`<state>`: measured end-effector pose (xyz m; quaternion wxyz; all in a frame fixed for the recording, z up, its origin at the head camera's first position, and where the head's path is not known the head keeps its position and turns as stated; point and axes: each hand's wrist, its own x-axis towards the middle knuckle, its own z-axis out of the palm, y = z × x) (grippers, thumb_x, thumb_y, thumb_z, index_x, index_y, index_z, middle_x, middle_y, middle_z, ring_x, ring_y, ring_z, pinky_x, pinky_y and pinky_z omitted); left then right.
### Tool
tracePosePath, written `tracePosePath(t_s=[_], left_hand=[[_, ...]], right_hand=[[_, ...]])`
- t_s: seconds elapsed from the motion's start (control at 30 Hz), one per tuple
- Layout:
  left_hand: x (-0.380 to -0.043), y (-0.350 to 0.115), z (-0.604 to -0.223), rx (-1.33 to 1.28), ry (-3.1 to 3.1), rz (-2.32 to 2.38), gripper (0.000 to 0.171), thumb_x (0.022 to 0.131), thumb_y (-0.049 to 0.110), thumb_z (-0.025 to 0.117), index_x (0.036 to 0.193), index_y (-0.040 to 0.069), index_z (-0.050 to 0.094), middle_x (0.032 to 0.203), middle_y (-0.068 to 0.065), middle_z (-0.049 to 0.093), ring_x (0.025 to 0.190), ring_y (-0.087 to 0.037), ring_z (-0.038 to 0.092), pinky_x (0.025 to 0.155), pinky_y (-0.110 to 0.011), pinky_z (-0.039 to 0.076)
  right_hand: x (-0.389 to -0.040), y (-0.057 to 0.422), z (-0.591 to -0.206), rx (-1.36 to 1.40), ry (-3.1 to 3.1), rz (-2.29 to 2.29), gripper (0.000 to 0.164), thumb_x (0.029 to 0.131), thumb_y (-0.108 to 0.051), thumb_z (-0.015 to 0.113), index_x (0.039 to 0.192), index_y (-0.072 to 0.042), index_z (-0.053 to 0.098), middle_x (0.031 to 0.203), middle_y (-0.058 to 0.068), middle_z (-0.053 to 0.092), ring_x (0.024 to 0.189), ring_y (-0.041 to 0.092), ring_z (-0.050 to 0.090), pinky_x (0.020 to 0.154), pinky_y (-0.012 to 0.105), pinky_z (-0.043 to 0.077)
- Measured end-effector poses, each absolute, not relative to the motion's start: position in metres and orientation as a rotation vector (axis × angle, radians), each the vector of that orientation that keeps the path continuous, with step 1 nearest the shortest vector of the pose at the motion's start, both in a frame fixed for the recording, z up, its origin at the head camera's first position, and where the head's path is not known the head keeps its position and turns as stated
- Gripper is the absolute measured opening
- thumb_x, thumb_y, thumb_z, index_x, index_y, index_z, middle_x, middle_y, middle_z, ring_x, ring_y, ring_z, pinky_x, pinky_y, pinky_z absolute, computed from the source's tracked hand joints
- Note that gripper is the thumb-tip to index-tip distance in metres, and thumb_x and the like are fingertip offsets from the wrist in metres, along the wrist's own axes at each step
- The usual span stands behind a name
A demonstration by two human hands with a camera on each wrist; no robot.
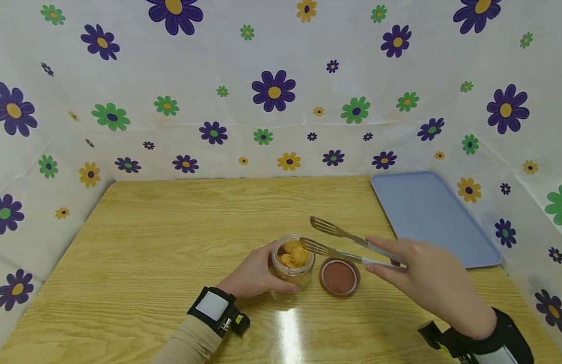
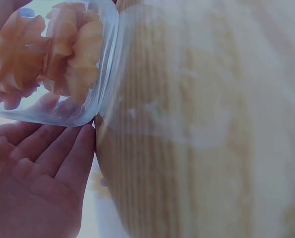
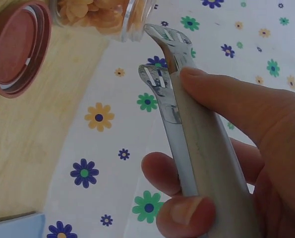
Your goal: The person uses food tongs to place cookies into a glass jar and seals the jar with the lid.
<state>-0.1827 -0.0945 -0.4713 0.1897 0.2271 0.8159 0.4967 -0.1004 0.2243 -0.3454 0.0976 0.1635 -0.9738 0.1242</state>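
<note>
My left hand (image 1: pixel 253 273) holds a clear glass jar (image 1: pixel 303 277) upright on the table, thumb at its near side and fingers round the far side. Inside are several golden, ridged cookies (image 1: pixel 295 254), which the left wrist view shows through the glass. A pair of metal tongs (image 3: pixel 197 134) is in my right hand (image 1: pixel 431 280), thumb on one arm and fingers on the other. Their slotted tips are spread with nothing between them; the lower tip overlaps the jar's rim in the head view. Just right of the jar lies a reddish-brown lid (image 1: pixel 339 277), its inner side up.
A blue tray (image 1: pixel 435 217) lies at the table's back right, beyond my right hand. The wooden table (image 1: pixel 171 227) is bordered at the back and sides by a white cloth (image 1: pixel 299 50) printed with flowers. Each wrist wears a strapped-on camera.
</note>
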Motion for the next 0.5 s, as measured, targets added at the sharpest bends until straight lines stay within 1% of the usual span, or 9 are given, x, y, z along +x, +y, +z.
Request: tracePosePath(t_s=[0.03, 0.17, 0.3, 0.43, 0.5], left_hand=[[-0.183, -0.095, -0.472, 0.638, 2.294, 1.397, 0.090, 0.069, 0.043, 0.092, 0.145, 0.037, 0.044, 0.130, 0.015, 0.059, 0.123, -0.007, 0.055, 0.109, -0.040, 0.042], [-0.182, -0.095, -0.473, 0.633, 2.296, 1.396, 0.090, 0.068, 0.043, 0.092, 0.144, 0.037, 0.044, 0.130, 0.015, 0.059, 0.122, -0.006, 0.056, 0.108, -0.039, 0.042], [-0.182, -0.095, -0.474, 0.639, 2.287, 1.397, 0.089, 0.069, 0.043, 0.092, 0.144, 0.036, 0.044, 0.130, 0.014, 0.059, 0.122, -0.006, 0.056, 0.108, -0.038, 0.043], [-0.182, -0.095, -0.474, 0.640, 2.288, 1.391, 0.087, 0.069, 0.043, 0.091, 0.143, 0.036, 0.045, 0.129, 0.015, 0.060, 0.121, -0.006, 0.057, 0.107, -0.037, 0.044], [-0.183, -0.095, -0.473, 0.639, 2.297, 1.385, 0.087, 0.069, 0.044, 0.091, 0.142, 0.036, 0.046, 0.129, 0.015, 0.060, 0.121, -0.005, 0.057, 0.107, -0.038, 0.043]], right_hand=[[-0.102, 0.223, -0.343, 0.493, -2.899, 0.355, 0.048, 0.088, -0.049, 0.073, 0.132, -0.031, 0.067, 0.100, -0.005, 0.075, 0.066, 0.003, 0.057, 0.049, 0.022, 0.034], [-0.110, 0.212, -0.338, 0.560, -2.884, 0.267, 0.048, 0.087, -0.049, 0.073, 0.131, -0.031, 0.067, 0.093, -0.007, 0.074, 0.065, 0.004, 0.058, 0.049, 0.022, 0.036], [-0.117, 0.202, -0.338, 0.616, -2.833, 0.214, 0.046, 0.086, -0.047, 0.075, 0.128, -0.030, 0.070, 0.089, -0.008, 0.074, 0.060, 0.002, 0.056, 0.045, 0.021, 0.034], [-0.122, 0.198, -0.340, 0.648, -2.794, 0.208, 0.046, 0.084, -0.045, 0.077, 0.127, -0.030, 0.070, 0.078, -0.012, 0.067, 0.057, 0.000, 0.048, 0.045, 0.021, 0.031], [-0.122, 0.200, -0.340, 0.625, -2.811, 0.263, 0.047, 0.086, -0.045, 0.077, 0.129, -0.029, 0.069, 0.082, -0.011, 0.069, 0.059, 0.000, 0.049, 0.046, 0.020, 0.032]])
